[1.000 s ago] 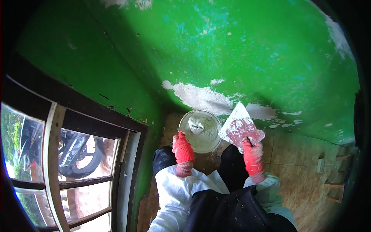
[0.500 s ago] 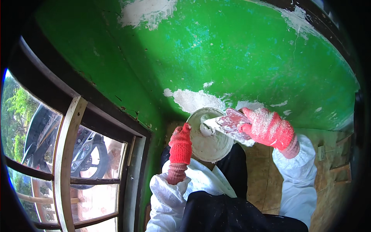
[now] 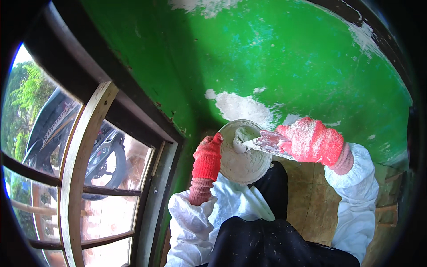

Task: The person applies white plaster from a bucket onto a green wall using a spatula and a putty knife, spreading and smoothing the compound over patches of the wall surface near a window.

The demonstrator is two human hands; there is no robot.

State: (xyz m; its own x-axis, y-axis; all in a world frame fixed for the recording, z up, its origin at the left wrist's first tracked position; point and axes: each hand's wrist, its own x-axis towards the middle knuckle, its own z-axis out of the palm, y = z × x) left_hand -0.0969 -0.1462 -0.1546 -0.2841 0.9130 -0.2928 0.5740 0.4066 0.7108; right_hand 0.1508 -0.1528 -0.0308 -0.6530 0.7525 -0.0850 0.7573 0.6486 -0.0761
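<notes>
My left hand (image 3: 208,151), in a red knitted glove, is closed on the left rim of a round bucket (image 3: 238,171) of pale grey putty. My right hand (image 3: 311,140), in a red glove dusted white, grips a putty-coated broad scraper (image 3: 267,141), its blade angled into the bucket at a lump of putty (image 3: 243,135). Behind the bucket, the green wall (image 3: 307,71) carries rough white patches (image 3: 240,107).
A dark-framed window (image 3: 106,212) with a wooden upright (image 3: 86,155) fills the left, showing a motorbike (image 3: 111,167) and greenery outside. Tiled floor (image 3: 307,191) lies below right, with small wooden pieces (image 3: 387,213) at the far right.
My right hand and scraper have swung up from beside the bucket to over its right part, blade now inside. The bucket and left hand sit higher in view, and the window shows more.
</notes>
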